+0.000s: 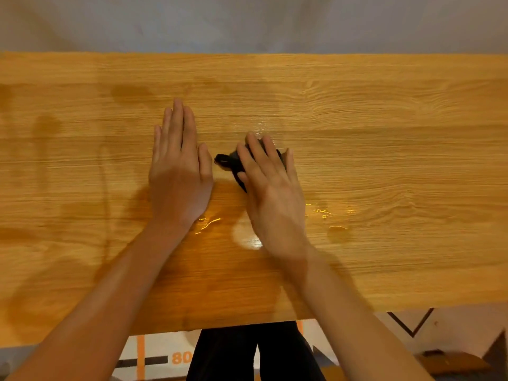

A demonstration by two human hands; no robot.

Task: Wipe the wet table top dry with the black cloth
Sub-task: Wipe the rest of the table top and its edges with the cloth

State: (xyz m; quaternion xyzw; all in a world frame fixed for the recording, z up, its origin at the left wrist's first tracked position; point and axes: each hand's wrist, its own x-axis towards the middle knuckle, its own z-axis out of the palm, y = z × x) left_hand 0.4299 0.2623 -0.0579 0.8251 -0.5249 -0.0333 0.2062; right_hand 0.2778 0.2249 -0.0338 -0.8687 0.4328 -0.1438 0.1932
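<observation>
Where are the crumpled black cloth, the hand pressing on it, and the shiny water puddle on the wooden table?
black cloth [229, 160], head view, exposed left end.
right hand [270, 188], head view, back of hand.
water puddle [248, 237], head view, bright glare patch.

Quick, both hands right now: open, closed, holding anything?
Left hand: open, flat on the table top, holding nothing.
Right hand: fingers spread, pressing down on the bunched black cloth.

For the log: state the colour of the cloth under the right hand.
Black cloth, seen in the head view.
</observation>
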